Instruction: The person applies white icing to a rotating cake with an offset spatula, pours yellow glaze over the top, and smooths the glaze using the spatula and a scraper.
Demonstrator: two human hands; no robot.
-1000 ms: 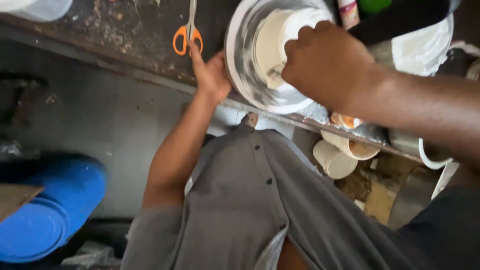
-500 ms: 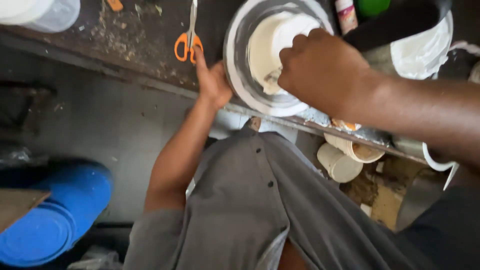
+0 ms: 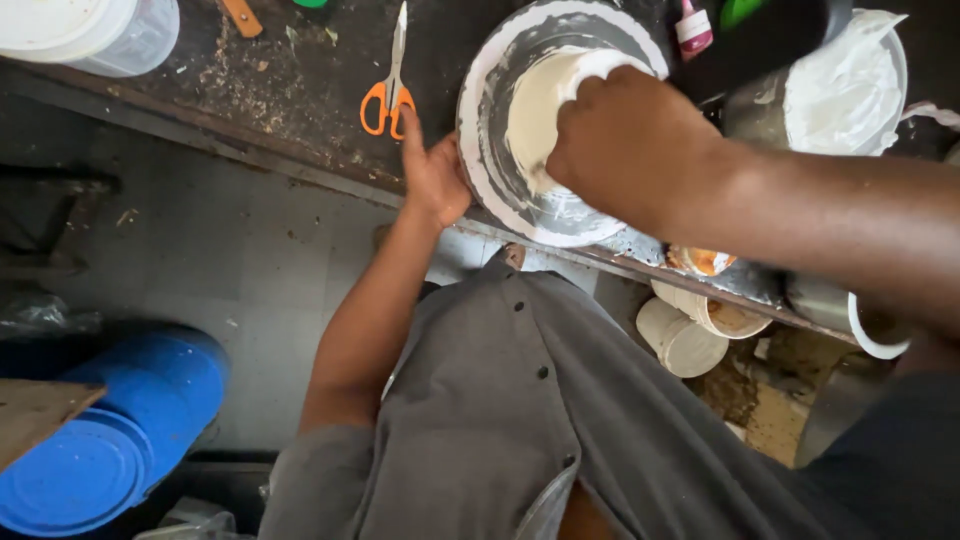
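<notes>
Left hand (image 3: 437, 178) against round turntable (image 3: 490, 150) rim, right hand (image 3: 625, 140) over white cake (image 3: 535, 110)

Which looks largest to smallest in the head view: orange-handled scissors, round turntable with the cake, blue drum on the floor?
1. Round turntable
2. Blue drum, close to the turntable, partly cut off, so unsure
3. Orange-handled scissors

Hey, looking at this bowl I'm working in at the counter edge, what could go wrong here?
The metal bowl overhangs the counter edge; only your left hand steadies its rim, so it could tip toward you. Your right hand presses into the white mixture, which might push it over. The orange-handled scissors lie near your left fingertips.
</notes>
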